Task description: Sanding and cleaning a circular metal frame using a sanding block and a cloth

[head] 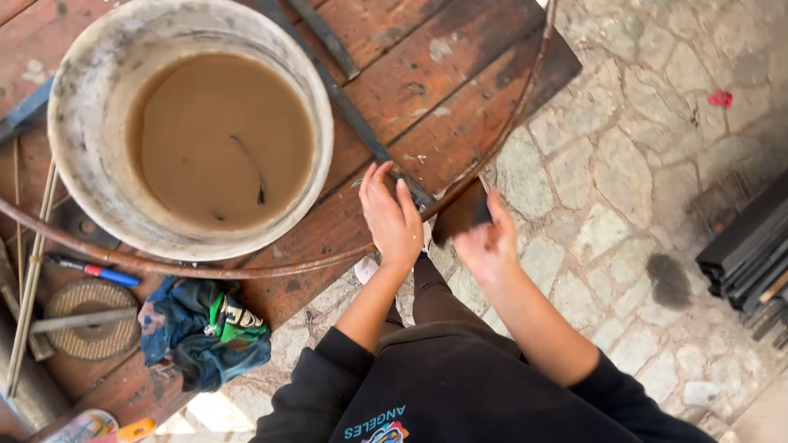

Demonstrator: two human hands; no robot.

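My left hand (391, 220) lies flat with fingers spread at the edge of a worn wooden table (427, 74). Its fingertips touch the end of a dark flat metal bar (353, 111), where a thin rusty curved rod (501, 135) crosses it. My right hand (491, 246) is just off the table edge, closed around a dark, blurred object (461, 215) that I cannot make out. The rod bends around a large dirty bucket (82, 176) of brown water on the table.
On the table's near corner lie a blue and green crumpled cloth (203, 335), a blue and red pen (92, 270) and a round abrasive disc (89, 321). Dark metal bars (749, 246) are stacked on the stone floor (624, 180) at right.
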